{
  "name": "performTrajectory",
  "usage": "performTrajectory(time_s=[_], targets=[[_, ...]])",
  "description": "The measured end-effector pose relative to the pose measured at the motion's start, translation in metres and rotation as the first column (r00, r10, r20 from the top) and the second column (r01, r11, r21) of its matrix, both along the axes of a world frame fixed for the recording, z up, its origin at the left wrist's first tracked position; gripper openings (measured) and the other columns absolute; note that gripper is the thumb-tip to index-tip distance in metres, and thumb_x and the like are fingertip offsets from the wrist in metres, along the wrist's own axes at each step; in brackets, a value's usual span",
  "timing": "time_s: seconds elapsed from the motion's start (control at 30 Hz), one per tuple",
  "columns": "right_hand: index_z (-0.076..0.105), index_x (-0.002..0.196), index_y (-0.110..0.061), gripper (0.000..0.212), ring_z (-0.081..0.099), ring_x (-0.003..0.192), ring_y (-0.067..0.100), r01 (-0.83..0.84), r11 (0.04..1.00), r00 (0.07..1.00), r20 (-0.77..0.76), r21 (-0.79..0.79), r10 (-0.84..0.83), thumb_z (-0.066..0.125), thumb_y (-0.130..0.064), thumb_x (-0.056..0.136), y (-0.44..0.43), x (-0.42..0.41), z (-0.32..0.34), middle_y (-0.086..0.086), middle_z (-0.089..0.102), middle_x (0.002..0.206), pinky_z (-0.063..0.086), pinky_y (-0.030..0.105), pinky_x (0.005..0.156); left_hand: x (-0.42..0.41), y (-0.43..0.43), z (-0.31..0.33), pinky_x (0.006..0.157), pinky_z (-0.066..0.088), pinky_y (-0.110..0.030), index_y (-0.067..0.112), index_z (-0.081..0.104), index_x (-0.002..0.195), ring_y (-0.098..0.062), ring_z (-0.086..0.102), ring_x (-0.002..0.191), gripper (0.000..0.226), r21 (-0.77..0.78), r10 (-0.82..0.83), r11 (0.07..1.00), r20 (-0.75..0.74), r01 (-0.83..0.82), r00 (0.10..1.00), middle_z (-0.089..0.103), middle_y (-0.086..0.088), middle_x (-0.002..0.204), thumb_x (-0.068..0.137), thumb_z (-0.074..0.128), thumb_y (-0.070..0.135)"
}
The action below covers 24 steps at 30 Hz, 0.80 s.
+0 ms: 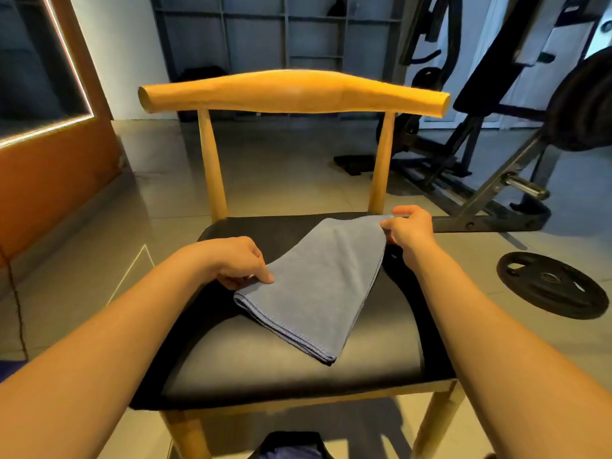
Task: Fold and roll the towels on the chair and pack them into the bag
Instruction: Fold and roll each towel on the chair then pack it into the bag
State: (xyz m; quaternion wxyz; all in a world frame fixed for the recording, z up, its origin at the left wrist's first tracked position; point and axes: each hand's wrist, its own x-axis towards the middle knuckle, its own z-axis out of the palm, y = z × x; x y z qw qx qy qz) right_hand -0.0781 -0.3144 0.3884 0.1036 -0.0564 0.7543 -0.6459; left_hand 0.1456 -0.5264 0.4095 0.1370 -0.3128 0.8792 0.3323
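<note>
Head view:
- grey towel (314, 286) lies folded on black seat of wooden chair (294, 94), slanting from seat's back right toward front middle
- stacked hemmed edges show along towel's near side
- mid-seat, left hand (238, 263) pinches towel's left corner, fingers curled onto cloth
- by chair's right back post, right hand (409, 228) pinches towel's far corner between thumb and fingers
- dark shape on floor below chair's front edge, possibly bag (291, 447), mostly cut off
- weight plate (551, 284) flat on floor right of chair
- gym rack (503, 177) behind chair, to right
</note>
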Motion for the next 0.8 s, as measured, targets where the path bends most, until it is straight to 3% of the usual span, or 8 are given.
performTrajectory(time_s=[0.1, 0.17, 0.23, 0.33, 0.43, 0.53, 0.63, 0.8], targets=[[0.052, 0.129, -0.016, 0.043, 0.067, 0.097, 0.026, -0.021, 1.000, 0.999, -0.040, -0.015, 0.021, 0.064, 0.001, 0.091, -0.016, 0.003, 0.002, 0.012, 0.062, 0.117, 0.059, 0.040, 0.086, 0.018, 0.001, -0.002, 0.055, 0.052, -0.028, 0.010, 0.065, 0.083, -0.023, 0.059, 0.071, 0.015, 0.149, 0.128, 0.982, -0.084, -0.115, 0.988, 0.064, -0.012, 0.080, 0.092, 0.074, 0.018], [0.054, 0.129, -0.015, 0.039, 0.063, 0.094, 0.023, -0.057, 0.987, 0.982, -0.172, 0.151, 0.083, 0.065, -0.005, 0.092, -0.020, 0.011, 0.005, 0.006, 0.060, 0.108, 0.053, 0.033, 0.077, 0.032, 0.002, -0.003, 0.052, 0.053, -0.028, 0.007, 0.064, 0.091, -0.024, 0.060, 0.066, 0.011, 0.226, 0.174, 0.962, -0.086, -0.151, 0.981, 0.065, -0.017, 0.081, 0.092, 0.073, 0.014], [0.062, 0.117, -0.014, 0.027, 0.065, 0.092, 0.023, -0.096, 0.957, 0.942, -0.287, 0.275, 0.177, 0.067, -0.006, 0.092, -0.022, 0.025, 0.009, 0.003, 0.066, 0.096, 0.049, 0.029, 0.069, 0.045, 0.004, -0.003, 0.050, 0.052, -0.027, 0.006, 0.062, 0.098, -0.022, 0.060, 0.059, 0.017, 0.245, 0.157, 0.960, -0.077, -0.134, 0.985, 0.067, -0.017, 0.077, 0.091, 0.075, 0.015], [0.072, 0.092, -0.017, 0.010, 0.070, 0.080, 0.020, -0.227, 0.864, 0.841, -0.357, 0.450, 0.407, 0.068, -0.007, 0.090, -0.021, 0.062, 0.013, 0.004, 0.073, 0.082, 0.059, 0.033, 0.069, 0.058, 0.005, -0.006, 0.053, 0.054, -0.027, 0.014, 0.061, 0.100, -0.017, 0.064, 0.059, 0.028, -0.018, -0.046, 0.999, -0.160, 0.044, 0.986, 0.072, -0.008, 0.077, 0.086, 0.081, 0.027], [0.076, 0.083, -0.015, 0.007, 0.062, 0.066, 0.012, -0.325, 0.735, 0.664, -0.410, 0.595, 0.625, 0.071, -0.012, 0.087, -0.011, 0.105, 0.014, 0.000, 0.071, 0.075, 0.055, 0.032, 0.066, 0.067, 0.011, -0.006, 0.070, 0.059, -0.035, 0.026, 0.065, 0.087, -0.014, 0.064, 0.072, 0.017, -0.287, -0.314, 0.930, -0.293, 0.230, 0.903, 0.069, 0.004, 0.081, 0.083, 0.082, 0.029], [0.075, 0.081, -0.017, 0.008, 0.058, 0.067, 0.012, -0.403, 0.625, 0.546, -0.372, 0.669, 0.750, 0.074, -0.021, 0.088, 0.005, 0.144, 0.014, 0.000, 0.069, 0.077, 0.050, 0.030, 0.062, 0.071, 0.020, -0.003, 0.078, 0.057, -0.034, 0.028, 0.072, 0.085, -0.010, 0.063, 0.081, 0.009, -0.326, -0.449, 0.879, -0.321, 0.348, 0.834, 0.068, 0.009, 0.086, 0.087, 0.078, 0.022], [0.074, 0.081, -0.023, 0.012, 0.061, 0.076, 0.014, -0.433, 0.543, 0.470, -0.334, 0.720, 0.817, 0.076, -0.033, 0.087, 0.023, 0.173, 0.011, -0.006, 0.066, 0.084, 0.054, 0.033, 0.067, 0.074, 0.021, -0.007, 0.078, 0.057, -0.031, 0.031, 0.075, 0.091, -0.008, 0.064, 0.083, 0.005, -0.303, -0.524, 0.845, -0.300, 0.441, 0.797, 0.069, 0.013, 0.088, 0.087, 0.077, 0.033], [0.069, 0.100, -0.033, 0.023, 0.055, 0.083, 0.006, -0.219, 0.375, 0.325, -0.294, 0.901, 0.899, 0.070, -0.053, 0.088, 0.043, 0.192, 0.006, -0.015, 0.053, 0.094, 0.043, 0.019, 0.066, 0.090, 0.009, -0.020, 0.083, 0.051, -0.017, 0.034, 0.073, 0.112, 0.002, 0.057, 0.098, 0.033, -0.350, -0.595, 0.796, -0.300, 0.494, 0.746, 0.062, 0.020, 0.104, 0.082, 0.080, 0.046]])
